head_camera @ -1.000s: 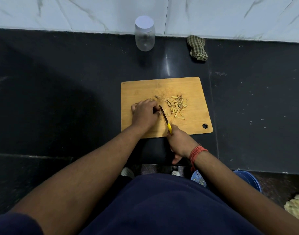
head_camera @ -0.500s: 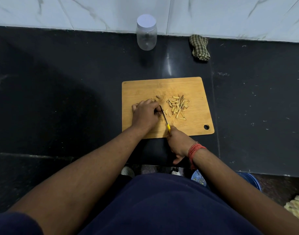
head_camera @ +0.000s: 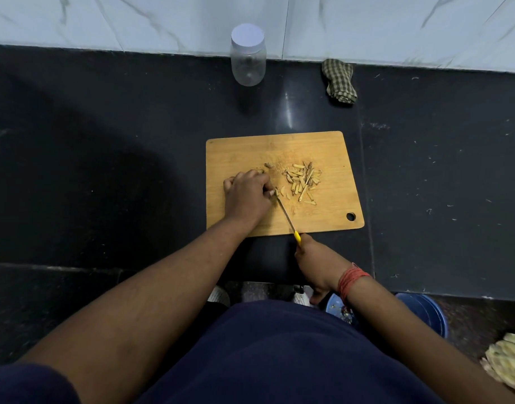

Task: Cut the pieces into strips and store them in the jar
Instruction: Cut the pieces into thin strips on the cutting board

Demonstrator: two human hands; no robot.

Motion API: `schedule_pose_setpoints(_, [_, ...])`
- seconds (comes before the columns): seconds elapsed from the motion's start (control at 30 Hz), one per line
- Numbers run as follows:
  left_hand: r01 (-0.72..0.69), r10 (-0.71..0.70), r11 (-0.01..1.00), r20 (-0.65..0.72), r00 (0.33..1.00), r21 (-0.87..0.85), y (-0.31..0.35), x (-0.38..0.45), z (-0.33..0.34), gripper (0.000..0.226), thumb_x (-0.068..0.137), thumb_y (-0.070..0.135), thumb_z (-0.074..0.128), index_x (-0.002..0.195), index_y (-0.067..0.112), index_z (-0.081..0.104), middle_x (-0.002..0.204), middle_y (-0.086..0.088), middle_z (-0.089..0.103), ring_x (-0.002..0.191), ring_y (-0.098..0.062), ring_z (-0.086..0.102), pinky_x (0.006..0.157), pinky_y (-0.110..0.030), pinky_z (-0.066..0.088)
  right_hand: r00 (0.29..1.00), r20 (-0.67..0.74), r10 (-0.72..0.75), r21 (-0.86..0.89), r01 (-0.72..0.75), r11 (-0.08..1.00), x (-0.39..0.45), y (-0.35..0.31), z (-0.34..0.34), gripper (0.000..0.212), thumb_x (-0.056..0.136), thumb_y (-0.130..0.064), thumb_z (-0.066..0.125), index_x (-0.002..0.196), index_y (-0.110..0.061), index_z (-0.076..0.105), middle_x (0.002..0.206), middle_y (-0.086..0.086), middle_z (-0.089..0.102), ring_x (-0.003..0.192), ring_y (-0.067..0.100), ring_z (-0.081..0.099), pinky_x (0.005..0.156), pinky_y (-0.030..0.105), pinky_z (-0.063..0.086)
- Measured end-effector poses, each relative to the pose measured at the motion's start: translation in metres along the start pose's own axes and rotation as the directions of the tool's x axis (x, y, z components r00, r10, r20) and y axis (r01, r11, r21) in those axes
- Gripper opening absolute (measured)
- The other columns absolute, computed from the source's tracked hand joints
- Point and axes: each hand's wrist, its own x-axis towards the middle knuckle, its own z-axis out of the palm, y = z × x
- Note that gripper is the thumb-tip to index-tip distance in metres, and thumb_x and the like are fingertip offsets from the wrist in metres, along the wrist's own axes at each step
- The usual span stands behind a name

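Observation:
A wooden cutting board (head_camera: pixel 250 150) lies on the black counter. A pile of pale cut strips (head_camera: pixel 303 181) sits on its middle right. My left hand (head_camera: pixel 246 193) rests on the board with its fingers curled, pinning a small piece (head_camera: pixel 276 191) at its fingertips. My right hand (head_camera: pixel 314 259), just off the board's near edge, grips the yellow handle of a knife (head_camera: pixel 286 214). The blade tip meets the piece beside my left fingers. A clear jar (head_camera: pixel 247 64) with a white lid on stands at the back by the wall.
A folded checked cloth (head_camera: pixel 339 81) lies against the white marble wall at the back right. A blue bucket (head_camera: pixel 425 313) stands below the counter edge at the right. Something pale yellow (head_camera: pixel 507 363) shows at the bottom right corner.
My right hand has drawn the knife back toward me, off the board's near edge, so more of the blade shows. My left hand stays on the piece.

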Motion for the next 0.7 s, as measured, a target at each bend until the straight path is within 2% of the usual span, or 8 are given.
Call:
schedule_pose_setpoints(0.03, [-0.012,0.012,1.0,-0.002,1.0,0.001,-0.001,-0.001,0.0,0.005,0.091,0.029,0.068,0.095,0.027,0.067,0.104,0.011,0.061,0.107,-0.015,0.05,0.09,-0.035,0.024,0.999,0.039,0.034,0.08,-0.037,0.996,0.003,0.007,0.001,0.031,0.103,-0.025,0.036,0.124,-0.012,0.056,0.092,-0.002,0.061,0.06,0.007,0.047,0.063,0.022,0.049])
schedule_pose_setpoints(0.07, [-0.027,0.027,1.0,-0.005,1.0,0.002,-0.002,-0.001,0.001,0.006,0.091,0.029,0.068,0.096,0.026,0.067,0.104,0.01,0.061,0.108,-0.016,0.05,0.091,-0.035,0.024,0.989,0.129,0.07,0.213,-0.097,0.972,0.002,0.001,-0.003,0.029,0.103,-0.022,0.037,0.129,-0.011,0.045,0.093,0.009,0.059,0.063,0.018,0.053,0.061,0.035,0.053])
schedule_pose_setpoints(0.1, [-0.042,0.042,0.999,-0.009,0.999,0.004,-0.003,-0.002,0.001,0.006,0.092,0.028,0.067,0.097,0.026,0.067,0.106,0.01,0.061,0.109,-0.017,0.05,0.093,-0.036,0.025,0.987,0.153,0.041,0.186,-0.07,0.98,-0.003,0.0,-0.007,0.026,0.103,-0.021,0.036,0.129,-0.018,0.039,0.09,0.013,0.057,0.064,0.026,0.058,0.053,0.04,0.055])
schedule_pose_setpoints(0.17, [-0.067,0.067,0.998,-0.012,0.998,0.01,-0.005,-0.005,0.002,0.007,0.093,0.028,0.065,0.099,0.025,0.067,0.108,0.009,0.06,0.111,-0.018,0.05,0.099,-0.038,0.026,0.994,0.113,-0.002,0.222,-0.024,0.975,-0.006,-0.006,-0.019,0.03,0.104,-0.025,0.036,0.134,-0.021,0.035,0.086,0.014,0.053,0.058,0.032,0.062,0.04,0.04,0.054])
schedule_pose_setpoints(0.3, [-0.122,0.122,0.993,-0.065,0.99,0.001,-0.01,-0.012,0.003,0.013,0.093,0.029,0.065,0.105,0.024,0.067,0.113,0.007,0.063,0.113,-0.019,0.052,0.104,-0.042,0.028,0.997,0.061,-0.042,0.275,0.023,0.961,-0.011,-0.015,-0.021,0.039,0.104,-0.041,0.035,0.132,-0.015,0.036,0.085,0.01,0.052,0.048,0.027,0.061,0.033,0.027,0.045])
schedule_pose_setpoints(0.37, [-0.136,0.136,0.991,-0.119,0.983,0.005,-0.013,-0.015,0.002,0.016,0.092,0.03,0.066,0.107,0.023,0.068,0.111,0.006,0.064,0.11,-0.02,0.053,0.101,-0.042,0.03,0.998,0.018,-0.063,0.292,0.055,0.955,-0.013,-0.019,-0.021,0.036,0.103,-0.046,0.033,0.118,-0.014,0.04,0.083,0.009,0.054,0.058,0.029,0.062,0.035,0.034,0.05])
schedule_pose_setpoints(0.5, [-0.104,0.106,0.994,-0.206,0.973,0.018,-0.024,-0.022,-0.002,0.015,0.093,0.03,0.062,0.103,0.021,0.068,0.106,0.004,0.062,0.105,-0.02,0.053,0.093,-0.039,0.029,0.985,-0.114,-0.129,0.209,0.15,0.966,-0.013,-0.021,-0.011,0.025,0.104,-0.041,0.034,0.101,-0.017,0.04,0.072,0.01,0.057,0.063,0.034,0.061,0.056,0.056,0.054])
schedule_pose_setpoints(0.7, [-0.086,0.096,0.994,-0.172,0.98,0.07,-0.037,-0.031,-0.001,0.008,0.092,0.028,0.065,0.098,0.024,0.068,0.104,0.006,0.06,0.105,-0.02,0.051,0.09,-0.038,0.029,0.951,-0.249,-0.183,0.164,0.228,0.96,-0.006,-0.017,0.002,0.01,0.103,-0.027,0.039,0.099,-0.02,0.033,0.076,0.011,0.058,0.058,0.035,0.06,0.051,0.054,0.053])
